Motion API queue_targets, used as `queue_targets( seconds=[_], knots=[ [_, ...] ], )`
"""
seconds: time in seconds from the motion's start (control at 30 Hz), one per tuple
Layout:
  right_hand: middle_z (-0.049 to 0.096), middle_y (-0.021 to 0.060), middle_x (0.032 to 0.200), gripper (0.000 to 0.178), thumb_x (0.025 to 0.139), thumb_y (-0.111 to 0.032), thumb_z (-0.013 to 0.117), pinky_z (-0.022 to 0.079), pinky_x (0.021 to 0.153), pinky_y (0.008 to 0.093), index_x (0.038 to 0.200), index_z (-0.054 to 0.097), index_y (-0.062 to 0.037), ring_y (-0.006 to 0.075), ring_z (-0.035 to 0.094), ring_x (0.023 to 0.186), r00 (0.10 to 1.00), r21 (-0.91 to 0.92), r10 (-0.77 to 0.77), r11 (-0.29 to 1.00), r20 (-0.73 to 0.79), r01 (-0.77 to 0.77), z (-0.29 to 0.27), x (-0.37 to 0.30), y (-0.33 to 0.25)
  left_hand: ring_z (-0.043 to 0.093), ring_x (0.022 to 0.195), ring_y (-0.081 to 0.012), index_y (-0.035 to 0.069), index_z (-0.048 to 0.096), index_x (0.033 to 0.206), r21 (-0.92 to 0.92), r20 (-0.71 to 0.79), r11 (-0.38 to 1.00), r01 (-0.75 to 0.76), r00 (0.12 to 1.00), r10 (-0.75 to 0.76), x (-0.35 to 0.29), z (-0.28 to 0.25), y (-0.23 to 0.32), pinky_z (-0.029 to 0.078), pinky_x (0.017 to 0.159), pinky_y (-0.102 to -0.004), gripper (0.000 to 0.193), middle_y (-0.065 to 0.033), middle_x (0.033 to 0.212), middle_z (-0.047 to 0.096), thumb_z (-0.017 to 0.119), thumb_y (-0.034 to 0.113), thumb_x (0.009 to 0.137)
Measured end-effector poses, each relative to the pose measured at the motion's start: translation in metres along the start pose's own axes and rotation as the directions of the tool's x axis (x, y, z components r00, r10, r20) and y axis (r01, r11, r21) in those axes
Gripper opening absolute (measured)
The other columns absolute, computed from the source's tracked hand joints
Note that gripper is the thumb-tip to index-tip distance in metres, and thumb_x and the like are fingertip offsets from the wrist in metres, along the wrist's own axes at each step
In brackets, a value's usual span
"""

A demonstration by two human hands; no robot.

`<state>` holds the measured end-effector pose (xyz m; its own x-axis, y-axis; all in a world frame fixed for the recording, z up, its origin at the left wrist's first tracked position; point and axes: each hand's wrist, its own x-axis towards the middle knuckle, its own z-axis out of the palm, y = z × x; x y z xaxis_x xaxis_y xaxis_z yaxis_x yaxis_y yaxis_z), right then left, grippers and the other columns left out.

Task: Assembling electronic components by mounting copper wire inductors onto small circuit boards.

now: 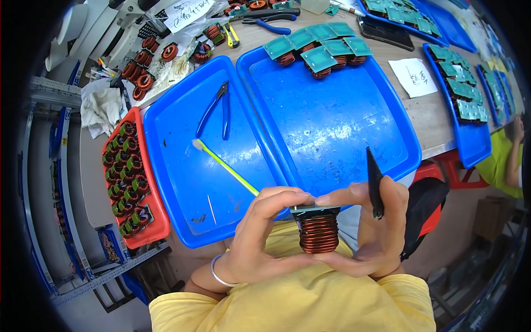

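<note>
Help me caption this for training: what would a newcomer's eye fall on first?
Probably the copper-wound coil, held between the left hand and right hand at lower centre. Then the two large blue trays side by side beyond it, and the red tray packed with coils to their left.

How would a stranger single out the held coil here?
Start at the near edges of the two blue trays, where the left hand and right hand face each other. Between them sits a copper-wound coil topped by a green board, the only coil in hand.
</note>
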<state>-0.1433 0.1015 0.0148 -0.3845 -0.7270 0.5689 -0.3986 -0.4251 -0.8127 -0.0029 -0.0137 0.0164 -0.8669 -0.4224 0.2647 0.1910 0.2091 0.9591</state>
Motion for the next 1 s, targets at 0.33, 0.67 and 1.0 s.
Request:
queue_targets(
  seconds=[0.33,0.67,1.0],
  knots=[
    [0.047,0.0159,0.115,0.101,0.054,-0.021,0.084,0.039,0.078,0.0298,0.132,0.026,0.006,0.024,0.055,0.098,0.998,0.092,0.058,0.994,-0.029,-0.055,-0.008,-0.001,0.01,0.047,0.105,-0.0212,-0.006,0.033,0.127,-0.452,-0.053,0.882,0.134,0.983,-0.177,0.003,0.008,0.003,0.041,0.09,-0.0316,0.078,-0.0116,0.111,0.043,0.076,-0.003,0.062],
    [0.038,0.0121,0.119,0.102,0.055,-0.016,0.082,0.04,0.087,0.0408,0.135,0.021,0.0032,0.0298,0.051,0.102,0.983,0.069,0.158,0.984,0.094,-0.164,-0.005,-0.018,0.019,0.045,0.11,-0.0246,-0.006,0.04,0.123,-0.283,0.005,0.955,0.094,0.995,-0.097,0.002,-0.003,-0.001,0.037,0.097,-0.034,0.071,-0.0136,0.117,0.039,0.075,0.001,0.062],
    [0.043,0.0161,0.117,0.095,0.057,-0.008,0.081,0.041,0.086,0.0334,0.132,0.025,0.0058,0.0269,0.056,0.1,0.987,0.136,0.158,0.978,0.003,-0.157,0.003,-0.016,0.021,0.047,0.109,-0.0279,-0.005,0.051,0.112,0.005,-0.041,1.0,-0.009,0.999,0.009,0.003,-0.006,-0.002,0.036,0.092,-0.0384,0.062,-0.0146,0.111,0.054,0.077,0.007,0.057]
  ],
)
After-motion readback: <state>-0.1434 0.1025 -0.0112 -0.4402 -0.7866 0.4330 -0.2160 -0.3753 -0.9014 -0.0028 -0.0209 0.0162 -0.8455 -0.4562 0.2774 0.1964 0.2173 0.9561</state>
